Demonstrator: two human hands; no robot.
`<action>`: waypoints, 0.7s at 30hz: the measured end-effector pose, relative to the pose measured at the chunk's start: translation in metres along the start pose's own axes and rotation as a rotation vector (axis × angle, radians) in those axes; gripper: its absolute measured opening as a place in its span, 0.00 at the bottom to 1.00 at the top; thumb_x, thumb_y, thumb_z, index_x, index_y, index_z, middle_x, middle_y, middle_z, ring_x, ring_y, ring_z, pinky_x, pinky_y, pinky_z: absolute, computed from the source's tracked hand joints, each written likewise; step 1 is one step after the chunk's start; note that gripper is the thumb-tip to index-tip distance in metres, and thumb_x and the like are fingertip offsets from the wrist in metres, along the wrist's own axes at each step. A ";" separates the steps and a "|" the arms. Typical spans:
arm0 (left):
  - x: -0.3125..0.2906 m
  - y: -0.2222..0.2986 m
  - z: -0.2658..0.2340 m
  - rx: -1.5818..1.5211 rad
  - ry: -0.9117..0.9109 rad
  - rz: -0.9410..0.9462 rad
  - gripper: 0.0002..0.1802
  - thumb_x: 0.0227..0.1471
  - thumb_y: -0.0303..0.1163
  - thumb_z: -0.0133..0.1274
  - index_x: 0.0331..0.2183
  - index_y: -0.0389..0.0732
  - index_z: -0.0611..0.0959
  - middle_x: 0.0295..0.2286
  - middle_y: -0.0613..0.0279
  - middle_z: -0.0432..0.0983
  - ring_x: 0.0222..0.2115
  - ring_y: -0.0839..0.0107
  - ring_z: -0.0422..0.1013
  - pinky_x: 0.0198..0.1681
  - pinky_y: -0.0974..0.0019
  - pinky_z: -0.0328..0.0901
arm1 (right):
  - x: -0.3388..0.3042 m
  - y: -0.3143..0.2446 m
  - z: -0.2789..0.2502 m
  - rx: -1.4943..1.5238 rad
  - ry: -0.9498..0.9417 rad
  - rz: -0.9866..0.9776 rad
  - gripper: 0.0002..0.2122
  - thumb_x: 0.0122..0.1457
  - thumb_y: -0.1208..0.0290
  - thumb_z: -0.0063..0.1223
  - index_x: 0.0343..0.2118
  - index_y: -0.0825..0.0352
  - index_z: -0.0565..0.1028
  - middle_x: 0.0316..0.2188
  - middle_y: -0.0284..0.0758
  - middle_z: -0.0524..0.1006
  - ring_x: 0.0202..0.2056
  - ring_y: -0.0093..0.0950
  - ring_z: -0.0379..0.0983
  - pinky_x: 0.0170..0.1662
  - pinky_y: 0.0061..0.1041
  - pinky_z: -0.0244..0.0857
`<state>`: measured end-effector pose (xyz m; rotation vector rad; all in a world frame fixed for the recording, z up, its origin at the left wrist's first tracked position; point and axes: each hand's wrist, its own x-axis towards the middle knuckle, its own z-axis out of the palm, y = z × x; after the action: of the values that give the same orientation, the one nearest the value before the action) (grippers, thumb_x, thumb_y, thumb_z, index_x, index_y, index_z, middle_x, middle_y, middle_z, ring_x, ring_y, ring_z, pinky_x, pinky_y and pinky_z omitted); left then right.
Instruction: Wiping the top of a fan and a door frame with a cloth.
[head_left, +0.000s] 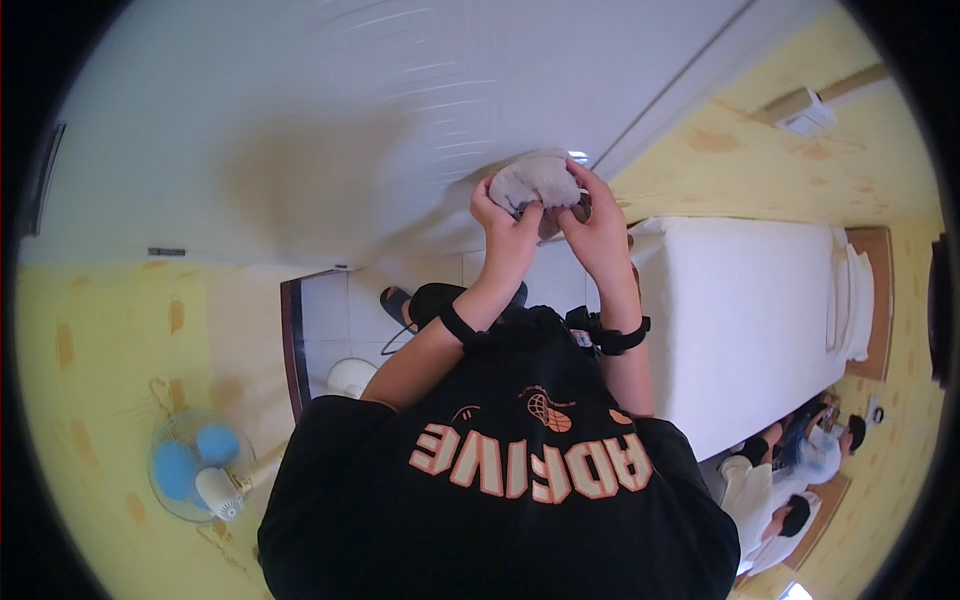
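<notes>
A bunched grey cloth (535,180) is held between my two hands in front of a large white door (330,130). My left hand (508,228) closes on its left side, thumb pressed against the lower edge. From the right, my right hand (596,222) grips it too, with the thumb low and the fingers bent around the far side. A small shiny metal part (577,157) shows just past the right fingertips. The cloth hides most of what lies behind it, and I cannot tell whether it wraps anything. Pale curved streaks mark the door above.
On the right stands a bed (740,310) with a white sheet and wooden headboard (869,300). Two people (815,455) are near another bed at the lower right. A fan with blue blades (200,465) is at the lower left. Below my arms lies a tiled floor (325,310).
</notes>
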<state>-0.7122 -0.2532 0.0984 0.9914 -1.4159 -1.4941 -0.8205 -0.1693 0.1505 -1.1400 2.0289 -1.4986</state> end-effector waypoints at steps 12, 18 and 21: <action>0.016 -0.021 -0.084 -0.087 0.286 0.032 0.47 0.52 0.27 0.61 0.63 0.26 0.50 0.57 0.38 0.55 0.61 0.50 0.57 0.67 0.53 0.54 | 0.015 -0.038 0.091 -0.028 -0.158 0.049 0.28 0.51 0.79 0.62 0.58 0.64 0.72 0.46 0.48 0.83 0.46 0.41 0.82 0.49 0.36 0.75; 0.030 -0.004 -0.172 0.090 0.549 0.130 0.43 0.54 0.24 0.58 0.63 0.33 0.50 0.54 0.42 0.62 0.57 0.58 0.63 0.62 0.57 0.60 | 0.013 -0.069 0.186 0.114 -0.251 0.052 0.26 0.54 0.77 0.66 0.57 0.63 0.72 0.46 0.48 0.82 0.47 0.39 0.81 0.51 0.35 0.74; 0.039 0.007 -0.228 -0.002 0.601 0.111 0.40 0.55 0.24 0.57 0.62 0.32 0.54 0.54 0.45 0.62 0.58 0.59 0.63 0.63 0.57 0.60 | 0.011 -0.090 0.240 0.160 -0.300 -0.041 0.23 0.57 0.77 0.66 0.55 0.63 0.72 0.46 0.44 0.81 0.48 0.36 0.80 0.52 0.33 0.73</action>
<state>-0.5113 -0.3677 0.0933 1.2108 -1.0116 -0.9947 -0.6244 -0.3356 0.1474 -1.2612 1.6665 -1.3853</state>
